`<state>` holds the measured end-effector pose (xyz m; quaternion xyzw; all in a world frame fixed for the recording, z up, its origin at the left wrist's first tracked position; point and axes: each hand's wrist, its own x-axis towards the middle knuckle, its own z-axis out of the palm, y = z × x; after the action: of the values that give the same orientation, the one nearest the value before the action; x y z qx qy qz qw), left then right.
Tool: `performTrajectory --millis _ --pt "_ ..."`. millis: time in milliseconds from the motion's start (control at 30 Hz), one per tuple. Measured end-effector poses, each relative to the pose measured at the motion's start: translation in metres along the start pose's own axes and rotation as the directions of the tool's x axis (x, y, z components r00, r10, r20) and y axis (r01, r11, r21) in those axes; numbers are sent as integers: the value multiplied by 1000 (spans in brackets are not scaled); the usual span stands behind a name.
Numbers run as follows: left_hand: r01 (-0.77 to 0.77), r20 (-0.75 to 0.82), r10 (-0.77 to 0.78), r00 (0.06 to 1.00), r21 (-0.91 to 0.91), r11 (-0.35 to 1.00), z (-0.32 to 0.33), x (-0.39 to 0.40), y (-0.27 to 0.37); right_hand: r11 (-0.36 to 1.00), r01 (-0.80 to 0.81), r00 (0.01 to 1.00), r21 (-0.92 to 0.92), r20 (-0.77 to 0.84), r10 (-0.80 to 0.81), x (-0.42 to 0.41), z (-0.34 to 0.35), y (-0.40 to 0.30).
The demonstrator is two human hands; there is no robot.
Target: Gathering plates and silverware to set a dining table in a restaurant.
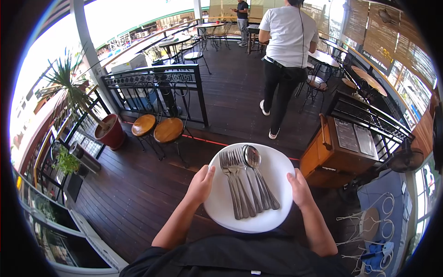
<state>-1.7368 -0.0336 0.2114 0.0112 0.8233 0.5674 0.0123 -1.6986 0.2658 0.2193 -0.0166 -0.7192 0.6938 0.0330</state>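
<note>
A white rounded plate [221, 204] is held level in front of my body, possibly with others stacked beneath it. My left hand [201, 184] grips its left rim, thumb on top. On the opposite rim, my right hand [299, 188] has the same hold. Several metal forks [232, 166] lie side by side on the plate, tines pointing away from me. To their right are several metal spoons [252, 157], their bowls nested together. The handles fan out toward me. My fingers under the plate are hidden.
Ahead, a person in a white shirt [289, 38] walks away; another person [241, 20] stands farther back. Two wooden-seat chairs [168, 130] and a metal railing [155, 78] stand left. A wooden cabinet [337, 145] stands right. A red-marked floor edge [204, 140] crosses ahead.
</note>
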Motion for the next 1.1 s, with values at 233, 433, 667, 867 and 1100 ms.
performTrajectory --millis 233,433,667,867,1100 --pt "-26 -68 21 997 -71 997 16 186 -22 989 35 998 -146 57 -27 207 -7 17" --pt "48 -112 -60 992 -105 993 11 324 -1 994 13 991 -105 137 1 374 -1 23" --pt "-20 -96 18 995 -23 1000 14 505 3 997 -79 988 7 134 77 545 10 11" --pt "4 60 -2 998 -33 999 31 678 14 997 -48 998 -52 -50 45 665 -12 12" --pt "38 189 -8 982 -157 987 75 853 44 994 -103 979 -28 -178 96 805 -42 -21"
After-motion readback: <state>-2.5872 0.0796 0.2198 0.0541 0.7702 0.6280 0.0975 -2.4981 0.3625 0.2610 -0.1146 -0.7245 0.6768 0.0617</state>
